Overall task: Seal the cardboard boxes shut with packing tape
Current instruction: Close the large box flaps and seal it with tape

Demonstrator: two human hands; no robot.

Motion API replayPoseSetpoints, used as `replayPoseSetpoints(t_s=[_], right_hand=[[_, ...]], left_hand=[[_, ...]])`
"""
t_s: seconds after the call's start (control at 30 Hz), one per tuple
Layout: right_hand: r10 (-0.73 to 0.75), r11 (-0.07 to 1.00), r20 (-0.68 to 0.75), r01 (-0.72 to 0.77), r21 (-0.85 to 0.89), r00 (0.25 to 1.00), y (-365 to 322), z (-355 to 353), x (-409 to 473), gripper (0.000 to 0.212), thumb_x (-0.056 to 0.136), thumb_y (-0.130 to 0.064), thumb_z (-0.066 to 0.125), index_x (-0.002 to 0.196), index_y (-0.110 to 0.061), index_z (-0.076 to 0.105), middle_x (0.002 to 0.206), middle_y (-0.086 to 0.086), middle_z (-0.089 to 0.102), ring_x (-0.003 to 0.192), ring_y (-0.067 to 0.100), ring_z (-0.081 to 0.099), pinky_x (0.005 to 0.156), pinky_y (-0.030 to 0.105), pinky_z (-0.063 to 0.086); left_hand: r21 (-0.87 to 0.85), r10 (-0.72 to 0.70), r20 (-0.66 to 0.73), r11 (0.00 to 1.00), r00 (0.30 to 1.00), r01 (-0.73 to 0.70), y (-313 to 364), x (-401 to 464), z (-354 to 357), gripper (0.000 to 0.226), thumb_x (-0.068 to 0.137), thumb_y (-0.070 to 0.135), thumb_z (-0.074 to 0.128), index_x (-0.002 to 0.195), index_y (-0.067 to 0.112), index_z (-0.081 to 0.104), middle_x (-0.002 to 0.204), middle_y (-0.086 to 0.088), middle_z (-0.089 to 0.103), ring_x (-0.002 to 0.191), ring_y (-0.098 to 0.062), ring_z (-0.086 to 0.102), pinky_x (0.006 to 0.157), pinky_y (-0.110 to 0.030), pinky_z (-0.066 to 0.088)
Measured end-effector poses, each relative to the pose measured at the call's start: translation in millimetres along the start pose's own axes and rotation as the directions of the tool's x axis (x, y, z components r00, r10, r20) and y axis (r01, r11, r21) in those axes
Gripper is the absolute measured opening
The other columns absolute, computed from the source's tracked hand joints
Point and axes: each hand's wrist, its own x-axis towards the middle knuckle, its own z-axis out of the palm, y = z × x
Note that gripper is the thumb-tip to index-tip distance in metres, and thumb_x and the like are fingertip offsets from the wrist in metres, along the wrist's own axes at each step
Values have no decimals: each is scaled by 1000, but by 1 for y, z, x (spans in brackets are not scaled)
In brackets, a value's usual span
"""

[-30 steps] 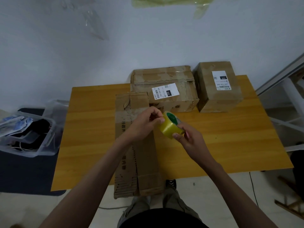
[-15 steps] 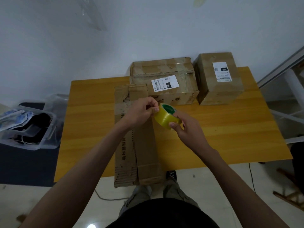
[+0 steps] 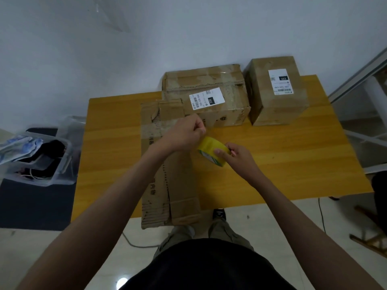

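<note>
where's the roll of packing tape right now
The yellow tape roll is in the middle of the head view, held above the wooden table by the right hand, just right of the flattened cardboard, with the left hand at its upper-left edge.

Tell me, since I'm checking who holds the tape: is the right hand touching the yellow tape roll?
Touching. The head view shows the right hand with thumb and fingers wrapped on the yellow tape roll.

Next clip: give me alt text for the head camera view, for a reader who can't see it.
A person's right hand holds a yellow tape roll above a wooden table while the left hand pinches at its free end. A flattened cardboard box lies beneath the hands; two labelled boxes, a wide one and a taller one, stand by the wall.
</note>
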Motion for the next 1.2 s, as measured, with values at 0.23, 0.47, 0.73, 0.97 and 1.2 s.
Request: replayPoseSetpoints(t_s=[0.23,0.47,0.73,0.97,1.2], right_hand=[[-15,953,149,-31,301,989,11,-17,-13,25,98,-34,62,81,-18,54,72,-10,47,58,4,41,51,22,33],[-100,955,237,26,295,967,17,-32,-18,30,99,-32,60,90,-4,55,71,-5,47,59,9,40,50,24,34],[-187,978,238,204,-51,953,-23,-39,-19,46,80,-62,66,65,-22,49,57,-14,41,54,2,37,56,26,29],[-104,829,252,224,-512,962,-51,-45,-27,62,72,-82,54,57,-23,43,57,-6,43,55,11,42,53,28,26],[-86,879,516,308,-363,852,-63,-54,-33,69,59,-91,58,56,-23,45,55,-7,37,51,7,34,56,31,25]], left_hand=[[-231,-138,-23,964,990,129,-8,-4,-1,5,102,19,57,99,15,58,86,2,61,80,-13,56,74,-28,47],[-337,-196,-102,929,975,152,-10,-25,8,13,91,12,72,84,15,61,78,1,64,70,-8,57,69,-24,47],[-376,-309,-257,905,916,200,-26,-82,18,12,86,11,77,83,9,66,82,-6,68,73,-9,61,70,-26,51],[-511,-388,-297,836,873,198,-38,-139,6,12,89,11,75,83,10,64,71,-4,64,60,-4,55,60,-20,43],[-574,-499,-235,763,834,295,-64,-181,15,13,86,6,76,79,6,65,70,-7,65,57,-7,54,59,-28,41]])
